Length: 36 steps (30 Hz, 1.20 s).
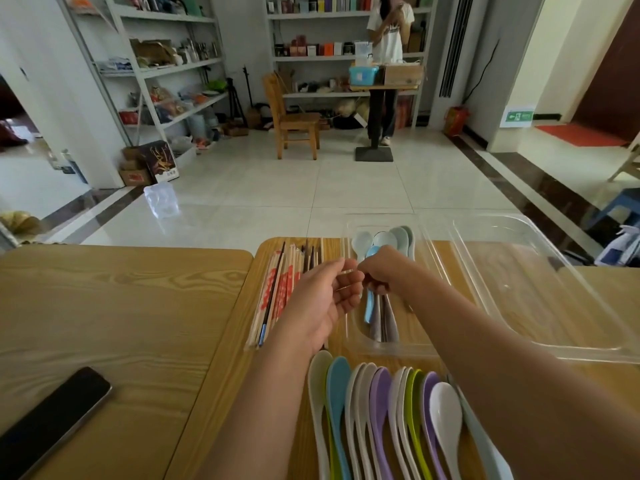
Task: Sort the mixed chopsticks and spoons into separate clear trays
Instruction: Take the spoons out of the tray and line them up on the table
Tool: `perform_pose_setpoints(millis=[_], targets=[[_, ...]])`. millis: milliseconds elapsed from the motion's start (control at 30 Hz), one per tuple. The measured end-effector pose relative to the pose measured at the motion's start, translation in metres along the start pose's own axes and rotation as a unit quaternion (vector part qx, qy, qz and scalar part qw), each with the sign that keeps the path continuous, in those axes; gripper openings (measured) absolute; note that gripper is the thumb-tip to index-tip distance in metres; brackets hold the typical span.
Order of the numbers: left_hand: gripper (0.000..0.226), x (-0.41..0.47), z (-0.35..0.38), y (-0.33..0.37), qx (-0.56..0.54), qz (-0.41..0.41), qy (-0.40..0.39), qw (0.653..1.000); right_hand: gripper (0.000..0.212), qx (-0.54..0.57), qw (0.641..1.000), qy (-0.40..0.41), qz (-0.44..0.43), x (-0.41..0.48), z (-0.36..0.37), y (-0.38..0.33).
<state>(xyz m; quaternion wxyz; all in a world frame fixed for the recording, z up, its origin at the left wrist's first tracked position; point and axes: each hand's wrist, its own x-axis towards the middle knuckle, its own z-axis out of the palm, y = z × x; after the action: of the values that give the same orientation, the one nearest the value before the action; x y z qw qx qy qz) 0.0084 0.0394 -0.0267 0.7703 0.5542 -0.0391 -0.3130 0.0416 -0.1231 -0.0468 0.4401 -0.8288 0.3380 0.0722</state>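
Left grip [325, 299] hangs open, palm turned up, fingers loosely spread, holding nothing that can be made out. Right grip [379, 273], just beside it at three o'clock, is curled down round a blue spoon [369, 308]. The spoon's bowl shows past the knuckles at twelve o'clock and its handle points back to six o'clock.

At eight o'clock in the view a dark phone [52, 420] lies on the left counter [121, 306]. On the adjoining counter [221, 393], chopsticks [277, 296], most in red-printed paper sleeves and a few dark ones, lie lengthwise in a clear tray at nine o'clock from the left grip. The right grip holds the blue spoon over a narrow clear tray [398, 349], with pale spoons [381, 239] at its twelve o'clock end. At three o'clock of that stands a large clear tray [554, 306]. At six o'clock, a row of loose spoons [381, 410] in white, blue, purple and green lies side by side.
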Motion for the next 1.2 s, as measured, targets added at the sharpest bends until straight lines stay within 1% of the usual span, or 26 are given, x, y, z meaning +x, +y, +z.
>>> perform_pose_setpoints(millis=[133,200,300,367,433,533,667,767,867,967,1200], targets=[[0.027,-0.012,0.004,0.001,0.012,-0.002,-0.006,1.0,0.016,0.071,0.997,-0.001,0.005,-0.009,-0.002,0.001],[0.027,-0.021,0.006,0.003,0.007,0.004,-0.012,1.0,0.016,0.087,0.996,0.003,-0.016,-0.017,-0.006,0.003],[0.027,-0.038,0.016,0.006,-0.001,0.012,-0.021,1.0,0.01,0.102,0.993,0.021,-0.047,-0.039,-0.015,0.012],[0.027,-0.054,0.029,0.007,0.007,0.017,-0.031,0.999,0.011,0.122,0.99,0.033,-0.062,-0.064,-0.022,0.024],[0.028,-0.072,0.043,0.004,0.016,0.022,-0.042,0.999,0.018,0.161,0.983,0.034,-0.079,-0.097,-0.03,0.045],[0.027,-0.104,0.059,-0.018,-0.001,0.026,-0.054,0.998,0.022,0.189,0.975,0.047,-0.105,-0.154,-0.04,0.088],[0.025,-0.146,0.072,-0.074,-0.02,0.005,-0.056,0.998,0.018,0.243,0.963,0.069,-0.093,-0.228,-0.047,0.155],[0.026,-0.17,0.082,-0.111,0.015,-0.031,-0.067,0.997,0.016,0.273,0.956,0.089,-0.063,-0.263,-0.049,0.203],[0.029,-0.178,0.088,-0.125,0.049,-0.042,-0.073,0.995,0.012,0.275,0.956,0.101,-0.029,-0.277,-0.047,0.232],[0.029,-0.181,0.093,-0.126,0.062,-0.044,-0.066,0.995,0.013,0.273,0.956,0.104,-0.028,-0.282,-0.044,0.24],[0.029,-0.185,0.095,-0.126,0.078,-0.048,-0.06,0.994,0.012,0.296,0.951,0.087,-0.025,-0.277,-0.034,0.233]])
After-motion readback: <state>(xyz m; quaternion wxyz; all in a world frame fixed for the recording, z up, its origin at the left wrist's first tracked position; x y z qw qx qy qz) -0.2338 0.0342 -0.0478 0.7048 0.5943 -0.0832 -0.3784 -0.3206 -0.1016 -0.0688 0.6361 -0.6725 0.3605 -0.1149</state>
